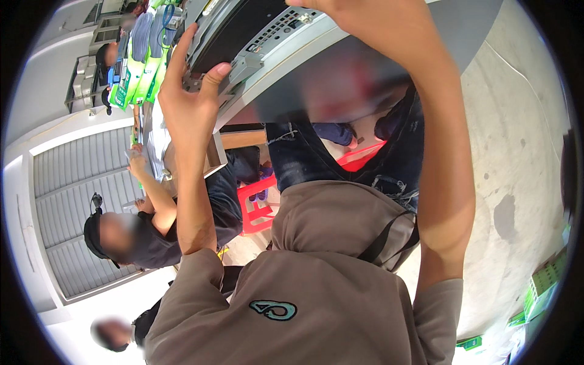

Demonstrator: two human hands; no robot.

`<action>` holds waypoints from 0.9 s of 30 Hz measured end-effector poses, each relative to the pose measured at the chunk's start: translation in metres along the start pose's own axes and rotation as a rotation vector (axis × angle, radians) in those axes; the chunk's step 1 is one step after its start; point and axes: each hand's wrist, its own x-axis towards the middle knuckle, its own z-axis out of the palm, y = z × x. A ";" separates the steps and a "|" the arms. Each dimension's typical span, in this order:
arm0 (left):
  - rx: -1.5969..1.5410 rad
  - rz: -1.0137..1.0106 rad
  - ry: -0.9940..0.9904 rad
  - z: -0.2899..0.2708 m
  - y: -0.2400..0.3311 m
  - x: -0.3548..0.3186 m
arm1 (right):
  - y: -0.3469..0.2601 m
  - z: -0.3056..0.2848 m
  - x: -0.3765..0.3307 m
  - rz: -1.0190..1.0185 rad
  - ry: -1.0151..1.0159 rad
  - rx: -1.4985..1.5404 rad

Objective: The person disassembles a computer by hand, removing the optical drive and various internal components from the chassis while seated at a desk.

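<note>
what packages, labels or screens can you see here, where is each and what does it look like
Green and white flat retail packages: stacked in a row at upper left, beyond the left hand.
Green boxes: on the floor at the right edge, blocky, bright green.
Small green package: on the floor at lower right, flat.
Grey metal device: top centre, held by both hands, with a dark panel and vented back; no lit screen shows.

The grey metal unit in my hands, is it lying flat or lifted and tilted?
Lifted and tilted: the grey metal unit slants, left hand gripping its end, right hand on top.
</note>
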 end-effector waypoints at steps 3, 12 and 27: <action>0.059 -0.028 0.024 0.004 0.002 -0.003 | 0.000 0.005 -0.002 0.026 -0.017 0.022; 0.025 -0.139 0.025 -0.011 -0.009 -0.008 | -0.011 0.009 0.001 0.198 -0.051 -0.078; 0.229 -0.074 0.238 0.003 -0.018 -0.023 | -0.014 0.025 -0.001 0.100 0.113 -0.034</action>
